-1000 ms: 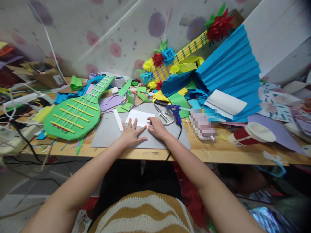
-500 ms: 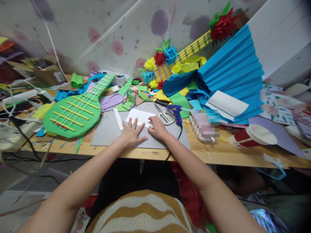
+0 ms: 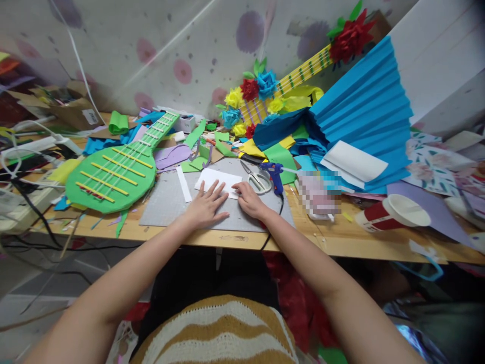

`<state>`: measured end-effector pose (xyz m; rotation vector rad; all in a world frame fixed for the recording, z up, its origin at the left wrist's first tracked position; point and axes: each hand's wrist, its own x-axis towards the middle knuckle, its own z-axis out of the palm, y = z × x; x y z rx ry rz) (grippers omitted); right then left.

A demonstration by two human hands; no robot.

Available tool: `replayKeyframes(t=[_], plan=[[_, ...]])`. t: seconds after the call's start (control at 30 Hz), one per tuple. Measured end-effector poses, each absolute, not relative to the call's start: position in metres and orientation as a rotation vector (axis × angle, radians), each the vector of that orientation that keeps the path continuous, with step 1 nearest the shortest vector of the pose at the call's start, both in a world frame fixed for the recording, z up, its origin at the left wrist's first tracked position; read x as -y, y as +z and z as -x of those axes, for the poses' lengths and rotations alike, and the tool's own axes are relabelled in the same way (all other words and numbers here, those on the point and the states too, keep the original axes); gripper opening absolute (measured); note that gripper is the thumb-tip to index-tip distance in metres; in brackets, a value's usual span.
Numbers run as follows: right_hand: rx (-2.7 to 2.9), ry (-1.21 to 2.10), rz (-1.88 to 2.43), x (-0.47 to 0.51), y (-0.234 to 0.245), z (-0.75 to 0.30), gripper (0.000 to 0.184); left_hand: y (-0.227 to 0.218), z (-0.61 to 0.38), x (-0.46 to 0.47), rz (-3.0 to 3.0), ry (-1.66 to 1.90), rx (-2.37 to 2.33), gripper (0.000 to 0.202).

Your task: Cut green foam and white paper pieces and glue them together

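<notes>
My left hand (image 3: 204, 208) lies flat with fingers spread on the grey cutting mat (image 3: 166, 205), its fingertips on the near edge of a white sheet of paper (image 3: 217, 180). My right hand (image 3: 248, 198) rests beside it with fingers bent, pressing the paper's right near corner. A narrow white paper strip (image 3: 184, 183) lies left of the sheet. Scissors (image 3: 256, 180) and a blue glue gun (image 3: 275, 175) sit just right of my right hand.
A green paper guitar (image 3: 113, 172) lies at the left. Behind stand a blue pleated paper fan (image 3: 359, 108), a yellow guitar with paper flowers (image 3: 261, 98) and paper scraps. A red paper cup (image 3: 390, 212) lies tipped at the right. Cables and boxes crowd the left edge.
Both hands stay on the white paper; my right hand's fingers have slid slightly along its near edge. The view has shifted a little.
</notes>
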<state>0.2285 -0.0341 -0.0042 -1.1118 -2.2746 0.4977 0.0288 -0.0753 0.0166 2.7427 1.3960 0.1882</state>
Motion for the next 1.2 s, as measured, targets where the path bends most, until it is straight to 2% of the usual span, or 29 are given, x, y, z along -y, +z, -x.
replayKeyframes(t=[0.13,0.3,0.5,0.8,1.2], plan=[[2.221,0.478,1.138,0.035,0.000,-0.229,0.038,0.013,-0.029,0.073,-2.745,0.109,-1.270,0.068],[2.371,0.269,1.032,0.038,0.004,-0.231,0.028,0.010,-0.028,0.072,-2.755,0.134,-1.272,0.068],[2.623,0.127,0.920,0.041,0.009,-0.242,0.037,0.013,-0.029,0.073,-2.709,0.077,-1.326,0.064],[2.729,0.101,0.800,0.040,0.009,-0.263,0.047,0.018,-0.028,0.073,-2.623,0.025,-1.411,0.066],[2.632,0.003,0.847,0.038,0.013,-0.256,0.035,0.024,-0.031,0.072,-2.557,-0.070,-1.443,0.066]])
